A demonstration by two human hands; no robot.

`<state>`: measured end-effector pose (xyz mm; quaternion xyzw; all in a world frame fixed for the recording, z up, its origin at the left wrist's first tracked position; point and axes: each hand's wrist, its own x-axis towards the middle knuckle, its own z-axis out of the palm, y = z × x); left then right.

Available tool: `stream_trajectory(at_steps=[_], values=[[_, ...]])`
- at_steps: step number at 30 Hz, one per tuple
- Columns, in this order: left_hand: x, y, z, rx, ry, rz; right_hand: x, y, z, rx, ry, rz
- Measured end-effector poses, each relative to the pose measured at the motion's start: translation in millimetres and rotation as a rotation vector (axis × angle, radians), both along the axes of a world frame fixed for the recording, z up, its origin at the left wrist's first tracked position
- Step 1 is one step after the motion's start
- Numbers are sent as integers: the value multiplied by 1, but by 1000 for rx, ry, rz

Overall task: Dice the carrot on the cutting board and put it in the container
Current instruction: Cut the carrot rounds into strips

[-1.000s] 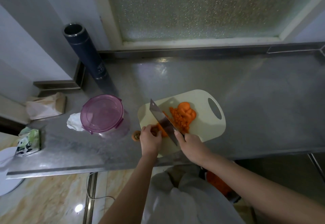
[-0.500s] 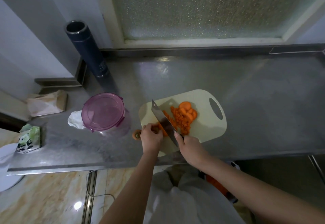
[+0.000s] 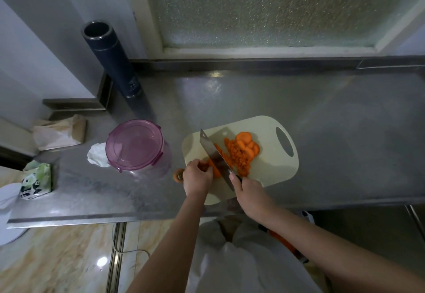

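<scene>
a steel bench (image 3: 322, 131) fills most of the view, running below a frosted window (image 3: 276, 5). a cream cutting board (image 3: 271, 173) lies near the bench's front edge, its handle hole to the right. left of the board, apart from it, stands the container (image 3: 138, 145), see-through with a purple lid on it. behind that, a tall dark flask (image 3: 110, 62) stands by the wall.

the left hand (image 3: 197, 177) is at the board's left end, its grip curled down over the uncut length of carrot (image 3: 213, 169), holding it on the board. the right hand (image 3: 250, 191) is at the board's front edge, its grip wrapped round the handle of a knife (image 3: 213, 154). the broad blade slants across the board at the carrot, just beside the left fingers; whether the edge has gone through cannot be told.

right of the blade lies a heap of carrot pieces (image 3: 239, 157), small dice nearest the knife and round slices at the far side. a carrot end (image 3: 178, 175) sits on the bench just off the board, beside the left hand.

farther left are a brown paper bag (image 3: 59, 131), a crumpled white tissue (image 3: 97, 158) against the container, and a panda-printed tissue pack (image 3: 36, 180).
</scene>
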<state>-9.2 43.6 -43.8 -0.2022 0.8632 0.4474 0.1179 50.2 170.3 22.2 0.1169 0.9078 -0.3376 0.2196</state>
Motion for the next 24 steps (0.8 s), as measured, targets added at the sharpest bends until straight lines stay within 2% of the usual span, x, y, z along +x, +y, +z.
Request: stream_trajectory(at_steps=[16,24], values=[[-5,-3,2,-43,-85,-47,-2,-12,5,110,21,55],[-6,-6,2,-62,-142,-76,-11,-28,-23,206,97,106]])
